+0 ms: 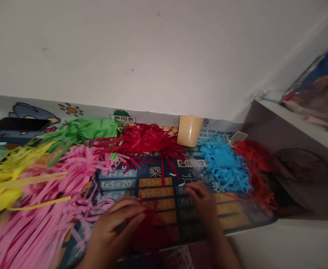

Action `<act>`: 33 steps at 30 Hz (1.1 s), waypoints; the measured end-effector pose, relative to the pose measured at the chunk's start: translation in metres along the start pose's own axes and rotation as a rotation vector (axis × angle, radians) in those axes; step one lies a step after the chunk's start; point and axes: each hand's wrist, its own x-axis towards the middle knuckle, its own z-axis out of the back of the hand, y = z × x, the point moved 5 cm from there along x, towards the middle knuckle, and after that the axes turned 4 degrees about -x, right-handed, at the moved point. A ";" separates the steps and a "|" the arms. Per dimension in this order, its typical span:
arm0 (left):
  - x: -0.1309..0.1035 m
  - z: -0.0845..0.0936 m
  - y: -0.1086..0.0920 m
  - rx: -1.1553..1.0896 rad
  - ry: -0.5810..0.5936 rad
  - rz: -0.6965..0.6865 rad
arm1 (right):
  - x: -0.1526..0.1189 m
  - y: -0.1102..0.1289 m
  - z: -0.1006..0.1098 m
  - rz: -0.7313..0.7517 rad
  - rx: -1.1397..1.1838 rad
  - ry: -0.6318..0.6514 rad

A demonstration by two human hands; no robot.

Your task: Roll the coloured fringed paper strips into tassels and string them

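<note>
Low in the view, my left hand (119,222) is closed, thumb and fingers together, at the edge of a blurred red paper piece (152,228). My right hand (201,196) is to the right of it, raised over the mat, with the fingers curled together and smeared by motion. Whether anything is in its fingertips is hidden. Pink paper strips (77,172) spread out beside my left hand. Beyond my hands lies a heap of dark red paper strips (147,140). Blue shredded paper (225,162) is nearest to my right hand on the far side.
A cream cup (190,130) stands near the wall. Green strips (89,129), yellow strips (4,186) and a black phone (18,124) lie left. Orange-red strips (260,175) lie against a dark box (298,164) at right. A times-table mat (119,184) covers the surface.
</note>
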 end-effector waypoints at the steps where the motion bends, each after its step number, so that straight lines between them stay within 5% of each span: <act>1: -0.001 0.006 0.006 -0.024 -0.006 0.072 | 0.011 -0.017 0.012 0.003 -0.086 -0.030; 6: -0.014 -0.002 0.042 -0.355 -0.016 0.597 | 0.046 -0.065 0.024 0.062 -0.257 0.046; 11: -0.014 -0.035 0.051 -0.779 -0.012 0.852 | 0.043 -0.049 0.018 0.106 -0.311 0.057; 14: -0.009 -0.040 0.044 -0.837 0.003 0.805 | 0.024 -0.008 0.012 0.128 -0.192 0.085; 19: -0.005 -0.039 0.024 -0.447 0.097 0.561 | -0.021 0.055 -0.036 -0.074 0.380 0.286; 24: -0.005 -0.029 0.011 -0.059 0.124 0.342 | -0.041 0.059 -0.070 -0.224 0.647 0.256; 33: -0.011 -0.023 0.012 -0.001 0.163 0.297 | -0.047 0.061 -0.072 -0.300 0.673 0.263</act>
